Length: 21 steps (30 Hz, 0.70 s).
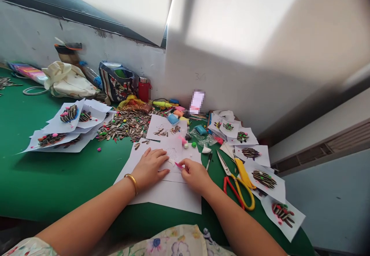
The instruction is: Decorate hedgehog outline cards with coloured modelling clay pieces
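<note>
My left hand (152,166) lies flat on a white sheet of paper (170,177), fingers stretched out, a gold bangle at the wrist. Faint drawn lines show on this sheet just past my fingertips. My right hand (194,174) pinches a thin pink pointed tool (178,165), its tip close to the sheet. Beside the tip is a small strip of white clay (171,162). Farther up, another sheet (154,124) bears several sunflower seeds. Pompoms, a green one (194,144) among them, lie near my right hand, along with a lump of white clay (206,149).
Scissors (235,183), a yellow utility knife (243,173) and a pen (209,161) lie right of my hand. Finished seed pictures (264,179) line the right edge; more (69,127) are stacked left. Behind are a seed pile (130,123), bags (115,81) and a red flask (143,90).
</note>
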Tool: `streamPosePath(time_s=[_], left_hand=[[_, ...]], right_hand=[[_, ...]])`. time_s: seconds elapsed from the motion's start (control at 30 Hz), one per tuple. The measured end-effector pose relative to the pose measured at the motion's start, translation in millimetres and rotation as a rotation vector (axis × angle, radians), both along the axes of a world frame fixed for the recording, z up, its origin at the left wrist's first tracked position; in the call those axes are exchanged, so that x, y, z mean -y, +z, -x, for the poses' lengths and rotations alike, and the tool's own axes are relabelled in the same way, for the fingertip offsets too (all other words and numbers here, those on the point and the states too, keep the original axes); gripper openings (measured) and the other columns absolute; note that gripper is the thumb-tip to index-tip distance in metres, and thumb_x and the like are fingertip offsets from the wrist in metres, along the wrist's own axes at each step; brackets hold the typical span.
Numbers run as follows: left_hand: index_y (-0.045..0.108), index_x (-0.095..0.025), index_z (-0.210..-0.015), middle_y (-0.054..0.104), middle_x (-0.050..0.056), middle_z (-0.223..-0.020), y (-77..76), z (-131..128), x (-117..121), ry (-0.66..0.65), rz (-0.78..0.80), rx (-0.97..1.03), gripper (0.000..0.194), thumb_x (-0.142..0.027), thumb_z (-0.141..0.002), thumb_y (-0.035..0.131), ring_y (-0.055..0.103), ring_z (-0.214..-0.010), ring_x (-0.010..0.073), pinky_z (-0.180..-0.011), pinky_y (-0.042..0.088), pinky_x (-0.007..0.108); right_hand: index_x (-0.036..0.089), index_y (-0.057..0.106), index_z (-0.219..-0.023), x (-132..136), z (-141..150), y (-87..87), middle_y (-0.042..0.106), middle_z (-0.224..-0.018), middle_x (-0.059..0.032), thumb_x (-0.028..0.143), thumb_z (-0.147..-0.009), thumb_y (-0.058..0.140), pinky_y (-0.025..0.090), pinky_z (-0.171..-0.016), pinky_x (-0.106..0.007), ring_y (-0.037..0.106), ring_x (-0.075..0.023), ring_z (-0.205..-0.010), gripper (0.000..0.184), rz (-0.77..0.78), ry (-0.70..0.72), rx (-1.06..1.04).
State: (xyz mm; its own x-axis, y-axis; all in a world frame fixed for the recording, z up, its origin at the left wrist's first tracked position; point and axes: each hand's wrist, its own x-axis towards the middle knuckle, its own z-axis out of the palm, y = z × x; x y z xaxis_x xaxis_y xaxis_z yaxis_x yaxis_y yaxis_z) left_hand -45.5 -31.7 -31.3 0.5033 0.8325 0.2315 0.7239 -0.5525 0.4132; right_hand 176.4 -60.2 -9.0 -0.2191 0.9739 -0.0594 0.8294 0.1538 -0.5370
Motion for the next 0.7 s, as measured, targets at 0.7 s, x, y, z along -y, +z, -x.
streamPosePath(time_s=[0.7], left_hand=[[0.066,-0.027,-0.115,0.06,0.01,-0.134,-0.6,-0.4,-0.1,0.006,0.013,0.038,0.038,-0.035,-0.078,0.067,0.049,-0.128,0.0322,-0.117,0.016,0.057]], right_hand=[[0.027,0.066,-0.121,-0.1,1.9,-5.7,0.073,-0.112,0.0,0.015,-0.082,0.05,0.046,-0.085,-0.024,0.068,-0.0166,-0.095,0.044,-0.062,0.087,0.033]])
